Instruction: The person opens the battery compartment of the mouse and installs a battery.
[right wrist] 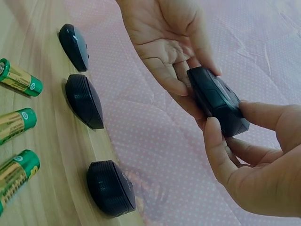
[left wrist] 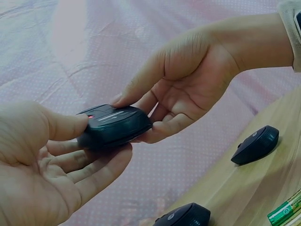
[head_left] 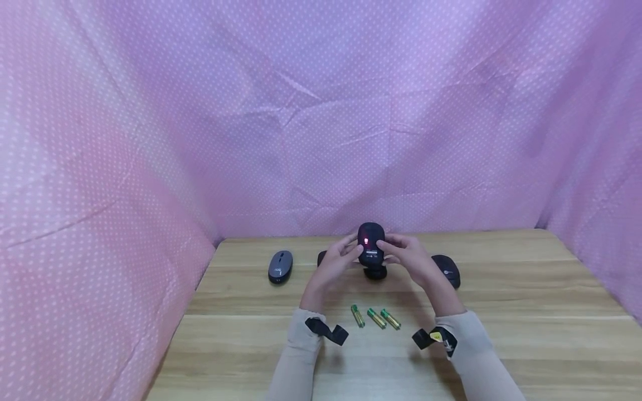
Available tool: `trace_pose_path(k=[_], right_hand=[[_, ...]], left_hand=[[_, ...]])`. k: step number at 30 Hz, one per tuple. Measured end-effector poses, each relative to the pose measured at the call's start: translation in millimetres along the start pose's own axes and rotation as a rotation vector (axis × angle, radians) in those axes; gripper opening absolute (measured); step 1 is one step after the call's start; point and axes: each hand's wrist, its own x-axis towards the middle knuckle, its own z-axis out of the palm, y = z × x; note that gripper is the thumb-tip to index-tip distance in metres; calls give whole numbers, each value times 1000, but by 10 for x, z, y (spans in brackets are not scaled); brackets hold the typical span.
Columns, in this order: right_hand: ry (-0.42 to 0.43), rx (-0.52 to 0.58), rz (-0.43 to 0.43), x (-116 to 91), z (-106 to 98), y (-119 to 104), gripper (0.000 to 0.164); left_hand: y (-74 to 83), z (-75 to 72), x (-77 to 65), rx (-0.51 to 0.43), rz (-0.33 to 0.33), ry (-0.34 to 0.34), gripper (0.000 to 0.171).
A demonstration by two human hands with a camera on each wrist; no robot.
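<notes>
Both hands hold a black computer mouse (head_left: 370, 245) above the far part of the table, its underside turned toward the head camera and a red light glowing on it. The left hand (head_left: 335, 268) grips one side, thumb on the edge of the underside and fingers behind. From the other side the right hand (head_left: 410, 260) pinches the mouse, its thumb on the underside near the label. In the right wrist view, the held mouse (right wrist: 218, 101) shows edge-on between the fingers of both hands.
Three green-and-gold batteries (head_left: 377, 318) lie on the wooden table (head_left: 241, 356) between the forearms. A grey-topped mouse (head_left: 280, 267) lies at left, a black mouse (head_left: 446, 270) at right. Another black mouse (head_left: 375, 273) sits below the held one; one more (head_left: 321, 257) is partly hidden by the left hand.
</notes>
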Motion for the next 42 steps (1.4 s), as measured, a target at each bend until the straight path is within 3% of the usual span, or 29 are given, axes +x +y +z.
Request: trace_pose_path(k=[10, 14, 21, 28, 33, 42], right_hand=[[1, -40, 12, -37, -8, -15, 53], [24, -49, 18, -41, -12, -25, 51], [86, -83, 18, -36, -30, -26, 57], [113, -30, -25, -51, -18, -19, 55], [132, -8, -79, -41, 11, -24, 50], [47, 51, -87, -24, 21, -22, 62]], left_hand=[[-33, 12, -2, -27, -20, 158, 45], [-25, -8, 8, -4, -18, 188, 42], [2, -17, 16, 26, 11, 193, 41], [24, 26, 21, -70, 13, 162, 46], [4, 57, 52, -54, 52, 179, 48], [-17, 116, 56, -131, 86, 179, 52]])
